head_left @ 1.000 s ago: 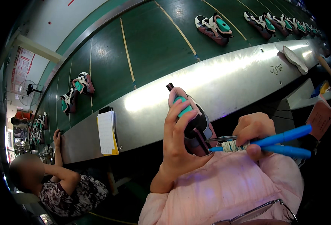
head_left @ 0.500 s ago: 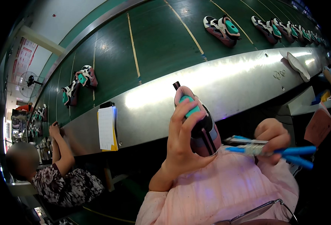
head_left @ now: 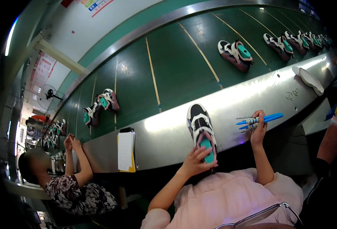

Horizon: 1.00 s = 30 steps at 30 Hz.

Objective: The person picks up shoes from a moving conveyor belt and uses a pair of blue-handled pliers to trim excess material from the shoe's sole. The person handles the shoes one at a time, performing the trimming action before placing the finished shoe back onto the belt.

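My left hand (head_left: 197, 162) is closed around the heel end of a sneaker (head_left: 200, 120), its fingers by the teal insert (head_left: 206, 148) in the opening. The shoe is white, black and pink, and its toe points away from me over the metal ledge. To the right, my right hand (head_left: 258, 126) grips a bundle of blue pen-like sticks (head_left: 272, 117), wrapped with a pale band in the middle. Thin metal ends stick out on the bundle's left side. It is held above the ledge, apart from the shoe.
Beyond the metal ledge (head_left: 168, 143), a green conveyor belt (head_left: 176, 72) carries a sneaker (head_left: 235, 55), a pair (head_left: 108, 100) at left and several more at right. A paper pad (head_left: 125, 152) and pale insoles (head_left: 310, 81) lie on the ledge. A co-worker (head_left: 73, 191) sits at left.
The sneaker has moved from close to my chest out over the ledge, its toe now pointing away. My right hand has moved up and left with the blue bundle. The whole view has shifted.
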Motion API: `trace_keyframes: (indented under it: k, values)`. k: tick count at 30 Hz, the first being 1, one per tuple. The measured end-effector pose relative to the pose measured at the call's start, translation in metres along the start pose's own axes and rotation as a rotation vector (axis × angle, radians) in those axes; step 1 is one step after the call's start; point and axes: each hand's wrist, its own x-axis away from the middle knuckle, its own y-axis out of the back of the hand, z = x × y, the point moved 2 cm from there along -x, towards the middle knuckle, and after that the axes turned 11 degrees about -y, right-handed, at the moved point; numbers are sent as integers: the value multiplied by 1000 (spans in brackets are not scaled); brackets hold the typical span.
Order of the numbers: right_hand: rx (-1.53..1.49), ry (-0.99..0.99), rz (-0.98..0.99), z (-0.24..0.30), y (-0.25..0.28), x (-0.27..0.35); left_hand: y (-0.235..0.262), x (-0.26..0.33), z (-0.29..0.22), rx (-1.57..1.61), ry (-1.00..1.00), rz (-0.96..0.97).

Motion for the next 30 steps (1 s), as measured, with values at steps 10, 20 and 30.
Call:
trace_keyframes:
  k: [10, 20, 30]
  values:
    - [-192, -193, -21, -21, -12, -10, 5, -99, 131, -19, 430, -124]
    - [-146, -106, 20, -36, -5, -11, 173, -166, -92, 403, -76, -336]
    - [-130, -62, 109, -37, -2, -16, 191, -161, -184, 466, -11, -733]
